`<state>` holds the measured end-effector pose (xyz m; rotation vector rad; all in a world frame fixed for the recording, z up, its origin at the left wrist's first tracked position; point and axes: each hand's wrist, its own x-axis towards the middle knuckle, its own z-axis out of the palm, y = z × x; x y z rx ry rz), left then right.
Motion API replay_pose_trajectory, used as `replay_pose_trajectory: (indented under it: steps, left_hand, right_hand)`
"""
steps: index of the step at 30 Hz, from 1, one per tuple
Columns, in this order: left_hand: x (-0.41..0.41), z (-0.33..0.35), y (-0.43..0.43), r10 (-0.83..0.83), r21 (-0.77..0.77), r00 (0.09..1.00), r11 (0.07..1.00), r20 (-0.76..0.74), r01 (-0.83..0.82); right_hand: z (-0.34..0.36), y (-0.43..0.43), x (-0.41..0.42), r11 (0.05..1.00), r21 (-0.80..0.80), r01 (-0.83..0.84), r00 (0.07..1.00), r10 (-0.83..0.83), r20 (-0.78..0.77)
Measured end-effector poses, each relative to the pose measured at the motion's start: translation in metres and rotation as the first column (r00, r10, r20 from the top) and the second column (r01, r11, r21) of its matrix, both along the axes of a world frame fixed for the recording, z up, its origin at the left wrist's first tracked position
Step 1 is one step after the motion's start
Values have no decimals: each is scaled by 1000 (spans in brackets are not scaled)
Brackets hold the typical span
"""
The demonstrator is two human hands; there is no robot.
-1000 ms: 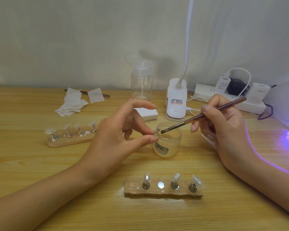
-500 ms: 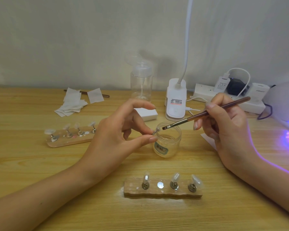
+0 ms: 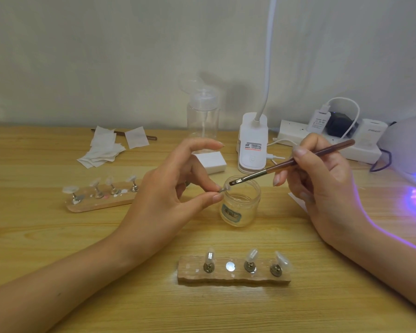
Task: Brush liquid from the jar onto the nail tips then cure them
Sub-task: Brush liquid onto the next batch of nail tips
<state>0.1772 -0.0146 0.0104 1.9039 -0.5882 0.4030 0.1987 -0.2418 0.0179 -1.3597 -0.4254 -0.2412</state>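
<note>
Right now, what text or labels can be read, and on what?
Nothing is legible for certain.
Blue-framed label on the small glass jar: characters blurred.
Red and black print on the white clip lamp base: too small.
Fine print on the white charger plug: too small.
Grey brand mark on the white adapter block: blurred.

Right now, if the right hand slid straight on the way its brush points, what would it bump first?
Probably the nail tip pinched by the left hand above the jar. The brush in the right hand nearly touches it, though depth is hard to judge.
</note>
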Motion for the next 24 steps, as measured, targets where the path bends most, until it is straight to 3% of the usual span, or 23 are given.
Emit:
replay_pose_trajectory:
  steps: [7,13,18,24]
  left_hand:
    - [-2,2,0,-2,10,1000,1000,9,1]
    - [-1,0,0,-2,24,1000,1000,28,2]
    - [-2,1,0,-7,22,999,1000,40,6]
    - [-1,0,0,-9,33,998,999,54,7]
  right_hand:
    - [-1,0,2,997,-51,64,996,-67,-64]
    - [-1,2,0,999,-40,-21,999,20,-30]
    - [0,1,2,998,-38,54,996,-56,-74]
    - [0,3,0,999,-37,-28,998,26,-48]
